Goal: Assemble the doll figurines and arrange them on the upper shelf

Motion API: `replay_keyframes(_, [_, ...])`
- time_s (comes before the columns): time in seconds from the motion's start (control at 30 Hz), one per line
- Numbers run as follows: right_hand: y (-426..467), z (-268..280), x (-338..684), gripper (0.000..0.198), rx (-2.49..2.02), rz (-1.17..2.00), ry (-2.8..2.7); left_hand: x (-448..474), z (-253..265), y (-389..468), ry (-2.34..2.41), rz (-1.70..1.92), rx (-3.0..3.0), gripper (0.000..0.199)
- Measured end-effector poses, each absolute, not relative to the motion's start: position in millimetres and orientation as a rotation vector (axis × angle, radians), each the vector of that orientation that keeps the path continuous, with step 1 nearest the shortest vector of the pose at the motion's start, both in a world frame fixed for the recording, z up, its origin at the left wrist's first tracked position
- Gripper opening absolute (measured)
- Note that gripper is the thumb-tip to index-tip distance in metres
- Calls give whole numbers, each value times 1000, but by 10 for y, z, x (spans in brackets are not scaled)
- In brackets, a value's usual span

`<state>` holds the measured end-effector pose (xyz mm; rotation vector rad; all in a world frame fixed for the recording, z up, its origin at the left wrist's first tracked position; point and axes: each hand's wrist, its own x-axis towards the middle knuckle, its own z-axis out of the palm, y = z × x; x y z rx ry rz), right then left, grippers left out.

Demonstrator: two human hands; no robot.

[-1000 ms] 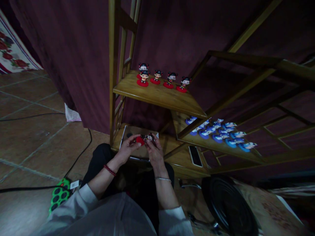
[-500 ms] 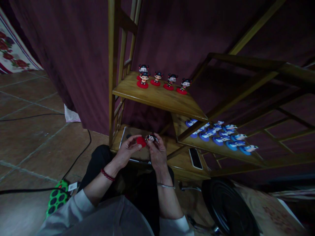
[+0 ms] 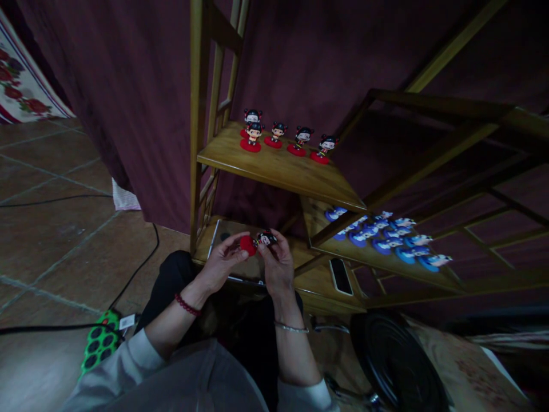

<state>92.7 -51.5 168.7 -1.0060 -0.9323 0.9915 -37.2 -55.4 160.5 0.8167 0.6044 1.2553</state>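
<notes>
Between my two hands lies a small figurine [image 3: 266, 238] with black hair and a pale face, tipped on its side. Its round red base [image 3: 247, 245] is pinched by the fingers of my left hand [image 3: 225, 257]. My right hand [image 3: 278, 264] grips the head end. Whether base and body are joined I cannot tell. Several like figurines [image 3: 254, 134] on red bases stand on the upper wooden shelf [image 3: 283, 169], beyond my hands. Under my hands is a flat brownish panel with a pale edge [image 3: 240, 273], on the lower shelf board.
Several blue-and-white figurines [image 3: 388, 243] stand on the middle shelf at right. A phone [image 3: 341, 276] lies on the lower board. Shelf posts [image 3: 197, 114] rise close by. A green power strip [image 3: 100, 340] with cables is on the floor; a black round stool [image 3: 397, 355] stands at right.
The red base has tilted slightly in my left fingers, and the figurine has shifted a little to the right and up. Both hands keep their hold.
</notes>
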Motion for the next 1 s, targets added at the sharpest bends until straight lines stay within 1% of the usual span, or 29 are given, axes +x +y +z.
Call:
replay_keyframes(0.57, [-536,1708,931,43,-1039,908,-1027,-332,1600,-550,620,1281,764,42])
replay_keyframes(1.0, [-551,1693,929,42,-1021,964,-1036,-318,1546,-539,589,1285,764,39])
